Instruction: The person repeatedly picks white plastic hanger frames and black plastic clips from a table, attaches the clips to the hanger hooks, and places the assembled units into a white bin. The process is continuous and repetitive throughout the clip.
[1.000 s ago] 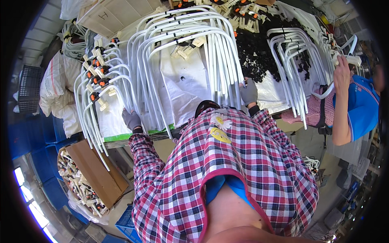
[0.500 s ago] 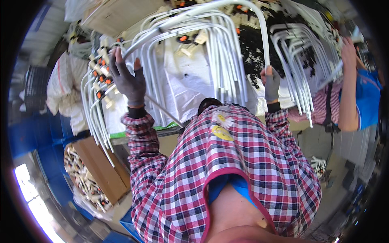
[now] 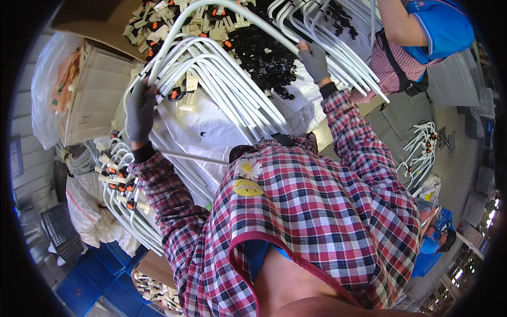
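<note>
Desk [image 3: 216, 127]: covered in white sheeting, which shows between the legs of the main tube stack [image 3: 253, 103]; near edge mostly hidden by the plaid shirt. Second tube stack [image 3: 338, 55] lies toward the right edge, close to a co-worker's sleeve [image 3: 446, 26], so sideways room looks tighter there.

White bent tube [image 3: 257, 24]: raised over the main stack, arching toward the far edge. Estimate: stiff, fairly light, smooth enough to slip or twist; unlikely to break, finish may scuff. Best hold: both sides of the arch, well apart.

Left hand [image 3: 141, 111]: fingers seem bent round the tube's left side; pale rod behind the wrist, perhaps its other leg, cannot tell. Right hand [image 3: 316, 63]: fingers closed round the right-hand leg.

Cream-and-orange fittings [image 3: 150, 26], then small black parts [image 3: 264, 66]: loose heaps toward the far edge, easily snagged.
</note>
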Available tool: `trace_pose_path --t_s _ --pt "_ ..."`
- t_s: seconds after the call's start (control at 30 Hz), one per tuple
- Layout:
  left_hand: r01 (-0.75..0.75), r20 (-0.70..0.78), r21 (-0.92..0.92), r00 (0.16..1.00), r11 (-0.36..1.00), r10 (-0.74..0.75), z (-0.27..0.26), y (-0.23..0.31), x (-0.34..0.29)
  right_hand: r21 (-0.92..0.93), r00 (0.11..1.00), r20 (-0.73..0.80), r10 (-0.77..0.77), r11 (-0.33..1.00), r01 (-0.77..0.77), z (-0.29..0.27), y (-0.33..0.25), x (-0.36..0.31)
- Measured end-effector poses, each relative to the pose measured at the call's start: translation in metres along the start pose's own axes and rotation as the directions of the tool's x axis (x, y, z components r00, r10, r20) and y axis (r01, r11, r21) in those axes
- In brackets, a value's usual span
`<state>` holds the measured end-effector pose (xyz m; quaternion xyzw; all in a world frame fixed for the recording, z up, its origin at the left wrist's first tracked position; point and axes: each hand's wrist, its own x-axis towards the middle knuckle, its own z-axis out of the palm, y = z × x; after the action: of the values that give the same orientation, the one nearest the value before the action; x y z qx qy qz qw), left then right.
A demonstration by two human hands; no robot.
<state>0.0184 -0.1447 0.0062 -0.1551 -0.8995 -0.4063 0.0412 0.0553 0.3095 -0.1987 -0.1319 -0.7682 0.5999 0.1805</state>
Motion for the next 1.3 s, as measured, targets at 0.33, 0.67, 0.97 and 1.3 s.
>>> trace_pose_path --t_s 0.33,0.67,0.97,1.3 --pt "0.501 -0.461 0.026 0.774 0.865 -0.434 -0.085 -0.059 -0.141 -0.622 0.934 0.357 0.028 0.753 0.215 0.099 0.066 0.045" --pt "0.446 -0.628 -0.108 0.662 0.888 -0.409 -0.082 -0.026 -0.193 0.458 0.691 0.69 0.216 0.609 -0.648 0.088 0.059 0.027" --pt "0.313 -0.482 -0.024 0.829 0.949 -0.285 -0.077 -0.035 -0.144 0.528 0.71 0.695 0.11 0.592 -0.609 0.051 0.031 0.007" --pt "0.289 -0.492 0.241 0.859 0.927 -0.14 -0.069 -0.042 -0.13 0.149 0.383 0.922 -0.055 0.964 -0.22 -0.006 -0.003 0.056"
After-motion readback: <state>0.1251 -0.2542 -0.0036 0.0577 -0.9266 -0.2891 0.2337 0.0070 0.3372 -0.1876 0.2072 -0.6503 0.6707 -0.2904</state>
